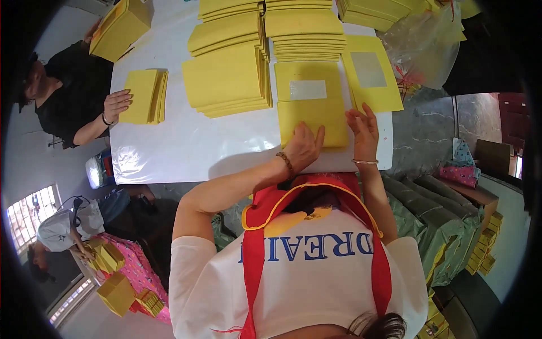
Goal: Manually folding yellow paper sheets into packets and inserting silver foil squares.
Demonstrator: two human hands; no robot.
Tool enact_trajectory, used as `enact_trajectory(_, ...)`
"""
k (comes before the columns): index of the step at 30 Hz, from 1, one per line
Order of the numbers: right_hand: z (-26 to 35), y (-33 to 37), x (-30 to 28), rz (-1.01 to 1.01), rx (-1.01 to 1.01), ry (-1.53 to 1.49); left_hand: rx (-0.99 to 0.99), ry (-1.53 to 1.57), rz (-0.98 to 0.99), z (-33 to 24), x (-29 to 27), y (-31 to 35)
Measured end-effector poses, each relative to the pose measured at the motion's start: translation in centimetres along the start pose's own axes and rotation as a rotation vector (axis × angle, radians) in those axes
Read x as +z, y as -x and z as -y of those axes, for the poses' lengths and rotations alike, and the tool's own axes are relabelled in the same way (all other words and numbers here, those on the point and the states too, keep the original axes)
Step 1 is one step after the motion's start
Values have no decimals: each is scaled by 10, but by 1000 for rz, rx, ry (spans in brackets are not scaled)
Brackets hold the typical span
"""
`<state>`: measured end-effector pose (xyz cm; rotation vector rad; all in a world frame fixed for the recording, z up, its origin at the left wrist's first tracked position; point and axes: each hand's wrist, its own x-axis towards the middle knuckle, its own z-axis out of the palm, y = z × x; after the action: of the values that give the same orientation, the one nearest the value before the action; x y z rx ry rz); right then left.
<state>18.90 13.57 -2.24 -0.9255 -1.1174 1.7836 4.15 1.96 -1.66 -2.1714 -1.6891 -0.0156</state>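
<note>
In front of me on the white-covered table (164, 152) lies a flat yellow felt-like piece (310, 116) with a pale rectangular patch (307, 89) in its upper half. My left hand (303, 148), with a beaded bracelet, rests on its lower part. Its fingers are curled, and whether they pinch anything is hidden. My right hand (364, 133), with a thin bangle, is raised just past the piece's right edge, fingers apart and holding nothing. Close beyond it lies another yellow piece (389, 87) with a larger pale rectangle.
Folded yellow stacks (228, 76) fill the far middle. A clear plastic bag (432, 45) sits far right. At the left, a person's hand (117, 106) rests on a small yellow stack (141, 96). Green wrapped bundles (435, 220) stand right of me; another person handles yellow pieces lower left.
</note>
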Motion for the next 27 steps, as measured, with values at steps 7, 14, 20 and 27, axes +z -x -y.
enact_trajectory(7, -1, 15, -10, -214, -42, -11, -197, 508, -84, 63, -68, -15)
enact_trajectory(14, -9, 18, -10, -195, 55, 139, -373, 28, -427, 168, -90, 41)
enact_trajectory(20, -17, 15, -4, -94, 49, 129, -406, 118, -15, 177, -10, 84)
enact_trajectory(27, -22, 15, -12, -95, 68, 197, -401, 56, -31, 190, -10, 70)
